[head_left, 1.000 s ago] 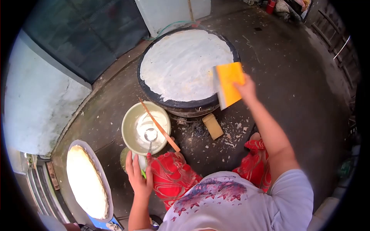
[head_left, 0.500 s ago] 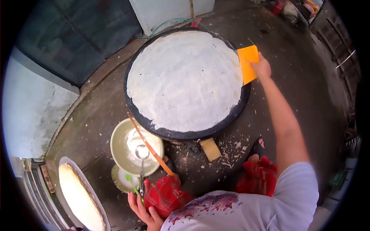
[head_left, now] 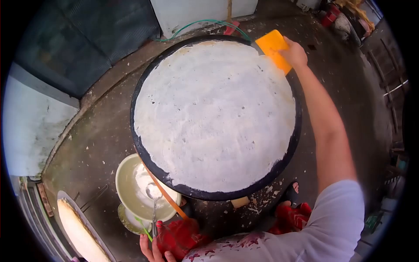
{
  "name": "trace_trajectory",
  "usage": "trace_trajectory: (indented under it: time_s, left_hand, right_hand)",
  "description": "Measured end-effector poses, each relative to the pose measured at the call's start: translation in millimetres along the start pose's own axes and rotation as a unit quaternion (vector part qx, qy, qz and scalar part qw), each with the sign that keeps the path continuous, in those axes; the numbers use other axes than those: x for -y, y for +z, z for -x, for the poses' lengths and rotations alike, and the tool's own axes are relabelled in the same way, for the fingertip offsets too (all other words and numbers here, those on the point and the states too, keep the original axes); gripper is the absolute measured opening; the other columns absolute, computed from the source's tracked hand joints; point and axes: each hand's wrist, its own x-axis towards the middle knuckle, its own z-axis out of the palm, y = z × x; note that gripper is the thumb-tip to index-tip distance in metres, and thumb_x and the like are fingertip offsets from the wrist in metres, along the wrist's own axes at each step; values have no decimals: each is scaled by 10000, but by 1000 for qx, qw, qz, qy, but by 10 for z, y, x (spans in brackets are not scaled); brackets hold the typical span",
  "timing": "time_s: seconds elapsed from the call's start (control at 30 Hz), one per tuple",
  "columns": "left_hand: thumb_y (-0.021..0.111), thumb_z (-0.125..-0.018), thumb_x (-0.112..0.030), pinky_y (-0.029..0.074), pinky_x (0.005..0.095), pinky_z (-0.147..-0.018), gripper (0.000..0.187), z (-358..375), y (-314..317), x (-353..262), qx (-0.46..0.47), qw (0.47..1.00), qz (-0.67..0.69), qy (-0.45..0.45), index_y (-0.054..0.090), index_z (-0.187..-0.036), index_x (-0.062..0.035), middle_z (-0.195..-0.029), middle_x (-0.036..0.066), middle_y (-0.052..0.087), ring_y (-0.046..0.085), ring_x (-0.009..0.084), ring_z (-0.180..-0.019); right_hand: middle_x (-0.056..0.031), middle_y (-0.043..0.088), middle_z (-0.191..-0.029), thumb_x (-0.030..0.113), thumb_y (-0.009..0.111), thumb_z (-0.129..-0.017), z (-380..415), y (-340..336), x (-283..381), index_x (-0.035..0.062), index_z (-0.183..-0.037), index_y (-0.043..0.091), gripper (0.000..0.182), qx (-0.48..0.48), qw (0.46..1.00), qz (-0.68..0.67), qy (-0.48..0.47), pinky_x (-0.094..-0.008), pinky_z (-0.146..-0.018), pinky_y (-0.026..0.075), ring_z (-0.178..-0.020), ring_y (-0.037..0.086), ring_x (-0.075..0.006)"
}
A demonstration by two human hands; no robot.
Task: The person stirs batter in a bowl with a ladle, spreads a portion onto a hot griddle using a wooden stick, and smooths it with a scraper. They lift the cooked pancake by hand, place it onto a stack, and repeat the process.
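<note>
Right hand (head_left: 294, 54) — grip closed on a yellow scraper (head_left: 274, 48), its blade laid on the far right edge of the white batter sheet (head_left: 214, 113); the sheet covers nearly the whole round black griddle (head_left: 144, 148). Left hand (head_left: 152, 249) at the bottom edge, just beside the red garment over the knee (head_left: 179, 238) — whether its grip holds anything cannot be told; before it a pale bowl (head_left: 124, 192) with white batter, a ladle (head_left: 153, 196) and an orange stick (head_left: 163, 194) resting in it; lower left, a tray (head_left: 76, 214) on the floor (head_left: 96, 144).
</note>
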Motion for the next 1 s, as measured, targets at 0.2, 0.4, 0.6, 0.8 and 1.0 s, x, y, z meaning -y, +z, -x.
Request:
trace_trajectory:
  time_s: [0.2,0.4,0.6,0.8,1.0]
  left_hand:
    - [413,-886,-225,315,455,-942,383,-218,67,77,-2,1000,13,-15,483,-1143,50,-1243,251,386,393,399,-1131]
    - [397,-894,-246,312,441,-946,398,-404,73,62,15,998,4,-54,494,-1146,47,-1224,231,424,399,380,-1128]
    - [380,-897,-251,300,431,-954,414,-469,57,76,20,998,1,-66,499,-1145,58,-1208,186,471,403,338,-1129]
    - [382,-900,-262,294,432,-958,413,-371,-1,87,9,997,6,-78,504,-1147,45,-1206,159,491,408,317,-1129]
    - [399,-894,-282,289,444,-960,416,-97,-98,121,-9,996,34,-82,511,-1138,36,-1190,164,492,408,327,-1126]
  right_hand:
    - [-44,550,-1156,234,622,-750,-581,238,222,307,-1262,423,554,-3,998,18,59,-352,-880,409,-1056,526,-202]
    - [-57,556,-1145,206,631,-732,-973,665,1048,312,-1234,458,541,18,991,-33,-132,-327,-885,408,-1023,539,-219]
    - [-75,599,-1063,45,626,-719,-785,1112,2467,224,-1189,518,514,76,905,-215,-358,-295,-849,447,-944,574,-206]
    - [-75,587,-1088,-8,608,-706,725,868,3829,206,-1146,552,493,214,749,-221,-587,-309,-880,434,-982,561,-216]
    - [-72,625,-961,56,634,-657,2590,350,3769,216,-1046,601,421,377,496,-176,-762,-370,-779,469,-900,587,-272]
